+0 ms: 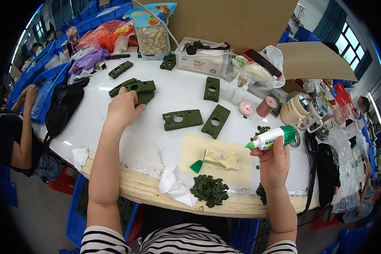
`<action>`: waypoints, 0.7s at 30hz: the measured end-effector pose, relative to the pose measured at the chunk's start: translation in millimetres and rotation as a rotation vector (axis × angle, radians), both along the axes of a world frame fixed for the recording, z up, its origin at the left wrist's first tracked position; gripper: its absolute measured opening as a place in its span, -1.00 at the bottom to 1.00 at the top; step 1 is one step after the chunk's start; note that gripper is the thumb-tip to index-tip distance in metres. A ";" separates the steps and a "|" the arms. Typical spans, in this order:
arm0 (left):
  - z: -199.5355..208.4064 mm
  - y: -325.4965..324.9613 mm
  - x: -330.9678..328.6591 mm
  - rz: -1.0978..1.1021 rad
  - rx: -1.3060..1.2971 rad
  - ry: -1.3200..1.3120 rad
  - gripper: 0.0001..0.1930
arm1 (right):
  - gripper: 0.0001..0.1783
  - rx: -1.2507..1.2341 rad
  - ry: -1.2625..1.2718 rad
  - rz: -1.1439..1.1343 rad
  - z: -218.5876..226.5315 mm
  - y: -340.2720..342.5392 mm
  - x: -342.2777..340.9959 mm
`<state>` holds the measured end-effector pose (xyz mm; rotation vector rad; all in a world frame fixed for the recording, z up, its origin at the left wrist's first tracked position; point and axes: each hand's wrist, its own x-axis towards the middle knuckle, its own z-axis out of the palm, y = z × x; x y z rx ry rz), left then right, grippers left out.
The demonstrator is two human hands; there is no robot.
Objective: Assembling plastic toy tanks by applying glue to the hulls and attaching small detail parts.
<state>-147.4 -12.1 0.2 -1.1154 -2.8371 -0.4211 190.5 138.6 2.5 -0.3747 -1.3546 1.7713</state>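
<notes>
My left hand (123, 109) reaches to the far left of the table, its fingers bent onto the near edge of a dark green plastic hull part (144, 86). That part lies in a small overlapping pile; the fingertips are partly hidden. My right hand (275, 163) is closed around a white glue bottle (269, 139) with a green base, held tilted with its green nozzle pointing left. Below the bottle, a cream-coloured block fixture (221, 157) sits on a yellowish sheet (190, 146). A green cap (196, 166) lies beside the fixture. Nearer me is a heap of small dark green pieces (209, 190).
More green hull parts (183, 120) lie across the white table (144, 148). A crumpled white tissue (175, 186) rests at the front edge. Along the back stand a bag of nuts (152, 38) and a clear box (203, 59); mugs (294, 111) stand right. Another person's hands (28, 95) are at far left.
</notes>
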 end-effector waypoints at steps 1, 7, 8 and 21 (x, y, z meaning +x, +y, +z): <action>1.0 0.1 0.7 -0.001 -0.007 -0.012 -0.72 | -0.69 0.003 0.001 0.004 0.0 0.1 0.1; 1.9 17.2 11.2 -0.169 0.440 0.250 -0.78 | -0.69 0.001 0.019 0.000 2.0 3.3 2.8; -0.6 24.6 10.8 -0.233 0.500 0.176 -0.77 | -0.69 -0.003 0.022 0.003 2.6 3.7 2.3; 1.8 189.1 68.7 -0.433 -0.175 -0.056 -0.60 | -0.71 -0.011 0.027 -0.050 6.1 10.6 4.7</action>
